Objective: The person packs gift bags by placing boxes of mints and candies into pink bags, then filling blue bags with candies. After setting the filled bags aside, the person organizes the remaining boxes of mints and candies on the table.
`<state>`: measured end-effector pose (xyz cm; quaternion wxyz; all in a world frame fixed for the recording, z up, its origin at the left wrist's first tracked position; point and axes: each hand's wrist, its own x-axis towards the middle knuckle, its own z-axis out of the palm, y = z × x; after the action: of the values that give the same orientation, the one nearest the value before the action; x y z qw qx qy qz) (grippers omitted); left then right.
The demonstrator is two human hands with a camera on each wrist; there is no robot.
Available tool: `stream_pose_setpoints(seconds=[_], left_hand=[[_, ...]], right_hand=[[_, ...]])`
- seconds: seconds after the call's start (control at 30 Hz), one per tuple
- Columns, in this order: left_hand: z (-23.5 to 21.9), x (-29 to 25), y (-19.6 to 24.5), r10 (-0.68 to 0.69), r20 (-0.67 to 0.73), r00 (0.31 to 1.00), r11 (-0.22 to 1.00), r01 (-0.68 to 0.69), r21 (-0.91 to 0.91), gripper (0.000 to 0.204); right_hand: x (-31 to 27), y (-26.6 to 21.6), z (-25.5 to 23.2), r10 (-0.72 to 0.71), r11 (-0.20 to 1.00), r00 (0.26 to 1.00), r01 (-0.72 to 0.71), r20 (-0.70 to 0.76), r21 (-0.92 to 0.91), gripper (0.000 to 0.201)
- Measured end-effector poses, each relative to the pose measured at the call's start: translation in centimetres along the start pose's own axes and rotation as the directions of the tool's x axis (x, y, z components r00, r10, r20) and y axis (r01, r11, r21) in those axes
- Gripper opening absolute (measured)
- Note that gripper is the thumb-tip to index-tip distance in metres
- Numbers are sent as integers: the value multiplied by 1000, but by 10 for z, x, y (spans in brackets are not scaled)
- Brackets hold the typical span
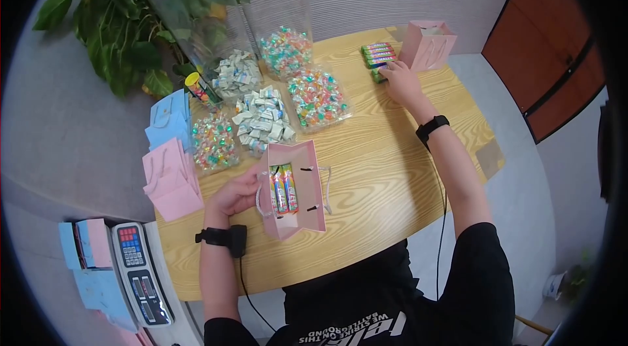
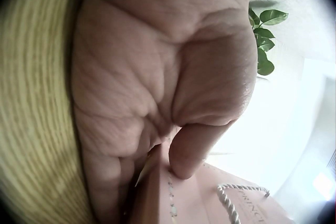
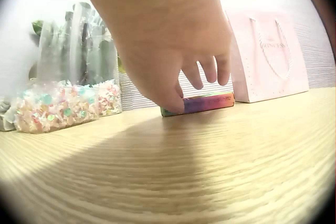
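Observation:
My left hand (image 1: 237,195) holds a pink paper gift bag (image 1: 315,186) by its left side, the thumb against the wall in the left wrist view. Its mouth faces up, and several colourful candy sticks (image 1: 283,189) lie side by side inside. White rope handles hang at both sides. At the far right of the table my right hand (image 1: 403,82) reaches down to a row of candy sticks (image 1: 378,53). In the right wrist view its thumb presses on the near one, a green and purple candy stick (image 3: 210,102); the index finger is hidden behind the thumb.
A second pink gift bag (image 1: 428,45) stands right behind the row. Clear containers of wrapped candies (image 1: 318,99) and white packets (image 1: 263,117) fill the left back. Folded blue bags (image 1: 168,117) and pink bags (image 1: 171,182) lie at the left edge, near a scale (image 1: 140,274).

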<state>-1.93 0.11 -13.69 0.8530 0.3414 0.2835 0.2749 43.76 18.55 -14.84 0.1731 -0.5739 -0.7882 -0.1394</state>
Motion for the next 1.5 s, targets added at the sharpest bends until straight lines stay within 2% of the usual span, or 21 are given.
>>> stream_pose_setpoints(seconds=[0.1, 0.17, 0.2, 0.27, 0.3, 0.37, 0.4, 0.47, 0.6, 0.7, 0.77, 0.9, 0.97, 1.07, 1.13, 1.2, 1.27, 1.33, 1.4, 1.43, 1.5], left_hand=[[-3, 1, -2, -4, 6, 1000, 1000, 4, -15, 78], [-2, 2, -2, 8, 18, 1000, 1000, -7, -18, 77], [-1, 2, -2, 16, 29, 999, 1000, -16, -16, 77], [-2, 2, -4, 40, 13, 999, 998, -39, -51, 76], [-2, 2, -5, 59, -3, 998, 995, -59, -85, 74], [1, 1, -3, 57, 0, 998, 995, -56, -82, 75], [3, 1, -2, 50, 5, 999, 996, -50, -78, 76], [6, 1, 0, 47, -4, 999, 996, -47, -69, 76], [4, 2, -1, 40, 0, 999, 996, -40, -75, 77], [-1, 3, -4, 35, 3, 999, 998, -35, -61, 78], [1, 3, -3, 36, 11, 999, 998, -35, -53, 78], [-5, 4, -6, 45, 11, 999, 998, -45, -49, 78], [-9, 5, -7, 35, -3, 999, 998, -36, -49, 78], [-7, 6, -7, 6, -22, 1000, 999, -7, -54, 79], [-4, 6, -6, 37, 29, 999, 998, -39, 58, 69], [2, 5, -4, 45, 34, 998, 997, -47, 62, 70], [5, 7, -3, 47, 46, 998, 996, -51, 75, 70], [5, 5, -2, 54, 27, 998, 995, -57, 86, 71], [10, 4, 0, 42, 1, 999, 998, -42, 47, 72], [12, 3, 1, 38, -30, 999, 999, -39, -5, 73], [5, 2, -2, 44, -4, 999, 996, -44, 75, 72]], right_hand=[[-6, -5, -9, -85, 990, 994, 77, -65, -122, 31], [-8, -6, -15, -11, 1000, 997, 8, 75, 30, 30], [-10, -8, -19, -14, 1000, 997, 12, 76, 28, 30], [-13, -13, -26, 77, 983, 996, -83, 42, 165, 30], [-15, -11, -27, 71, 983, 997, -77, 41, 165, 30], [-20, -4, -30, -47, 986, 998, 40, 39, 163, 31], [-22, -3, -31, -51, 986, 998, 44, 39, 160, 31], [-25, -6, -42, -19, 980, 986, -15, 165, 200, 29], [-29, -12, -55, 76, 975, 991, -96, 108, 201, 34], [-31, -4, -60, 93, 992, 994, -97, 52, 81, 30], [-32, 9, -57, 57, 993, 967, -80, 250, 83, 26], [-42, 4, -72, 35, 997, 952, -55, 305, 56, 20], [-48, -19, -101, 21, 995, 977, -40, 213, 86, 18], [-50, -71, -162, 31, 972, 964, -91, 265, 217, 19], [-58, -105, -198, -95, 880, 966, -31, 239, 473, 22], [-61, -142, -231, -198, 806, 933, -19, 300, 591, 23], [-63, -171, -237, -310, 732, 903, 27, 298, 680, 32], [-60, -196, -235, -459, 668, 858, 161, 232, 727, 31], [-55, -216, -213, -546, 711, 773, 223, 322, 667, 25], [-53, -227, -197, -537, 711, 782, 217, 317, 668, 25], [-49, -247, -171, -531, 738, 748, 177, 398, 651, 24]])
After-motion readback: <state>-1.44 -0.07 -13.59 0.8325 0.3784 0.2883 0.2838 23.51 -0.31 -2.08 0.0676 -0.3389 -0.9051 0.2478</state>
